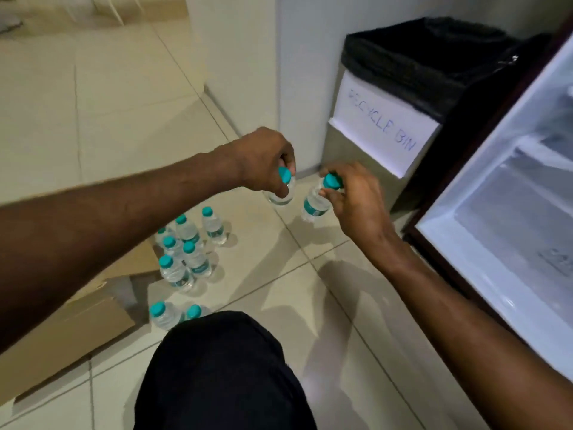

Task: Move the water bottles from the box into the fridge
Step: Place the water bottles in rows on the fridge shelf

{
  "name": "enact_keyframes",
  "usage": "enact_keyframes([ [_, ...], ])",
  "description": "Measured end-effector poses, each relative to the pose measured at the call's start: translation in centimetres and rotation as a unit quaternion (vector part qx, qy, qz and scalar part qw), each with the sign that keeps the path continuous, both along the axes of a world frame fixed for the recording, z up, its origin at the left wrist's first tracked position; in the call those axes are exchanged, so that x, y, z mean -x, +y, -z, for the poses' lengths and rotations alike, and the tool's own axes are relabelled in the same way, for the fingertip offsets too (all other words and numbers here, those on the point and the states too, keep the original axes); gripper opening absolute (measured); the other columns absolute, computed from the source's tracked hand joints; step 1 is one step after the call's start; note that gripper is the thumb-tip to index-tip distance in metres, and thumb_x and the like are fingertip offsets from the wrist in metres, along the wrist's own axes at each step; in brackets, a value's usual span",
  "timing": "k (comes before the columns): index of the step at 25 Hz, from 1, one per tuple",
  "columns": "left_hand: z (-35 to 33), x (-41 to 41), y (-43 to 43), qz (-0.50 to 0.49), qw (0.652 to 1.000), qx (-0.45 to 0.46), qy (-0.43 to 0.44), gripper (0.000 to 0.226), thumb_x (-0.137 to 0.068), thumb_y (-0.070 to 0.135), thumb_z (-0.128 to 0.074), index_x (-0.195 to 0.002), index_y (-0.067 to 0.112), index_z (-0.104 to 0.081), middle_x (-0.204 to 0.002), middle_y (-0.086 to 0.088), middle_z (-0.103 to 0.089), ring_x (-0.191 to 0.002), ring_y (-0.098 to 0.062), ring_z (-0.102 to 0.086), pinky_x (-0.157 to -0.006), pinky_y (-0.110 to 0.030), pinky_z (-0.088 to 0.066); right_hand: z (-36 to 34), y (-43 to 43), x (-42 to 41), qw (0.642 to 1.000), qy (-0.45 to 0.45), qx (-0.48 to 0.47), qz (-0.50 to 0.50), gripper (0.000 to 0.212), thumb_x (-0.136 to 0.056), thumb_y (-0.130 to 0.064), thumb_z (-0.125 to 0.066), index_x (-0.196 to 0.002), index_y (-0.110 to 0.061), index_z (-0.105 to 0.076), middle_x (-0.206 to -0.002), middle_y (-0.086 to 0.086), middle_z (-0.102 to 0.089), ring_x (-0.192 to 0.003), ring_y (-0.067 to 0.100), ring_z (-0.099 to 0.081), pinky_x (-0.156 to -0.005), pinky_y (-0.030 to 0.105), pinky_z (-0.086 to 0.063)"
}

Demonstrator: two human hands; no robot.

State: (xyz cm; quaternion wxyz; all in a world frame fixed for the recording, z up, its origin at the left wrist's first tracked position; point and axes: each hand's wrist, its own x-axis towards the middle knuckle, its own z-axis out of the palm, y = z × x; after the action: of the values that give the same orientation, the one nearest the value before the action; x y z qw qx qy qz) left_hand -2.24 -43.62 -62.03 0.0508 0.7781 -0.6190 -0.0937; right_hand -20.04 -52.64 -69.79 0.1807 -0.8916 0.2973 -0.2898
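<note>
My left hand (pixel 266 159) pinches the teal cap of a small clear water bottle (pixel 281 197) and holds it above the floor. Just to its right, my right hand (pixel 353 193) grips the cap of a second water bottle (pixel 314 206), also lifted. Several more teal-capped bottles (pixel 186 252) stand on the tiled floor below my left forearm, two of them (pixel 164 315) close to my knee. The flattened cardboard box (pixel 71 333) lies at the lower left. The open fridge (pixel 508 231) shows its white inside at the right.
A grey bin (pixel 384 131) with a black liner and a paper sign reading RECYCLE BIN stands against the wall between the hands and the fridge. My knee in dark trousers (pixel 223 373) fills the bottom centre. Pale floor tiles stretch away to the upper left.
</note>
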Motion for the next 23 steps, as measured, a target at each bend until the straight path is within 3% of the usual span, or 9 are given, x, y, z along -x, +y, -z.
enact_keyframes([
  [3, -4.8, 4.6, -5.6, 0.088, 0.995, 0.027, -0.031, 0.029, -0.066, 0.026, -0.084, -0.09, 0.022, -0.069, -0.088, 0.002, -0.061, -0.076, -0.014, -0.053, -0.068, -0.025, -0.042, -5.6, -1.7, 5.4, 0.995, -0.052, 0.022, 0.088, 0.024, -0.09, -0.01, -0.07, -0.112, -0.017, -0.064, -0.111, 0.0, -0.058, -0.098, 0.012, -0.053, -0.084, 0.022, -0.047],
  [7, -13.2, 12.5, -11.3, 0.227, 0.965, 0.12, -0.052, 0.03, -0.064, 0.028, -0.086, -0.088, 0.023, -0.068, -0.083, 0.003, -0.061, -0.072, -0.014, -0.054, -0.064, -0.026, -0.043, -13.3, -4.4, 12.4, 0.965, -0.119, 0.104, 0.211, 0.033, -0.086, -0.002, -0.069, -0.115, -0.017, -0.062, -0.111, 0.002, -0.056, -0.104, 0.018, -0.054, -0.085, 0.021, -0.042],
  [9, -17.0, 16.3, -14.0, 0.289, 0.936, 0.195, -0.042, 0.029, -0.068, 0.028, -0.084, -0.091, 0.021, -0.068, -0.086, 0.003, -0.06, -0.075, -0.015, -0.056, -0.065, -0.03, -0.047, -16.8, -5.9, 15.7, 0.941, -0.156, 0.148, 0.263, 0.034, -0.084, -0.001, -0.07, -0.113, -0.017, -0.062, -0.107, 0.0, -0.055, -0.101, 0.017, -0.054, -0.084, 0.026, -0.046],
  [13, -21.9, 22.1, -19.5, 0.387, 0.836, 0.388, -0.021, 0.027, -0.076, 0.027, -0.074, -0.099, 0.019, -0.062, -0.096, 0.005, -0.047, -0.087, -0.01, -0.041, -0.072, -0.029, -0.038, -22.4, -8.8, 21.6, 0.879, -0.207, 0.24, 0.356, 0.027, -0.086, -0.01, -0.071, -0.112, -0.014, -0.063, -0.111, 0.004, -0.059, -0.1, 0.01, -0.052, -0.086, 0.015, -0.042],
  [17, -23.7, 27.0, -26.0, 0.44, 0.779, 0.445, 0.009, 0.026, -0.079, 0.025, -0.069, -0.103, 0.022, -0.059, -0.102, 0.006, -0.042, -0.091, -0.008, -0.04, -0.074, -0.021, -0.031, -25.6, -13.8, 26.6, 0.821, -0.241, 0.3, 0.421, 0.025, -0.087, -0.013, -0.069, -0.112, -0.015, -0.063, -0.11, 0.003, -0.059, -0.102, 0.016, -0.056, -0.083, 0.038, -0.052],
  [18, -23.8, 28.1, -27.6, 0.45, 0.769, 0.454, 0.017, 0.026, -0.08, 0.024, -0.068, -0.104, 0.02, -0.059, -0.104, 0.003, -0.045, -0.092, -0.009, -0.041, -0.073, -0.021, -0.031, -25.8, -15.1, 27.5, 0.807, -0.249, 0.315, 0.432, 0.026, -0.086, -0.01, -0.068, -0.111, -0.015, -0.063, -0.11, 0.003, -0.058, -0.102, 0.018, -0.056, -0.083, 0.039, -0.052],
  [23, -22.8, 33.1, -36.2, 0.49, 0.732, 0.469, 0.054, 0.024, -0.081, 0.02, -0.061, -0.105, 0.015, -0.061, -0.112, -0.011, -0.055, -0.103, -0.023, -0.052, -0.078, -0.024, -0.035, -26.7, -22.5, 31.0, 0.765, -0.266, 0.336, 0.481, 0.028, -0.084, 0.0, -0.067, -0.109, -0.013, -0.063, -0.11, 0.005, -0.059, -0.104, 0.018, -0.055, -0.083, 0.012, -0.04],
])
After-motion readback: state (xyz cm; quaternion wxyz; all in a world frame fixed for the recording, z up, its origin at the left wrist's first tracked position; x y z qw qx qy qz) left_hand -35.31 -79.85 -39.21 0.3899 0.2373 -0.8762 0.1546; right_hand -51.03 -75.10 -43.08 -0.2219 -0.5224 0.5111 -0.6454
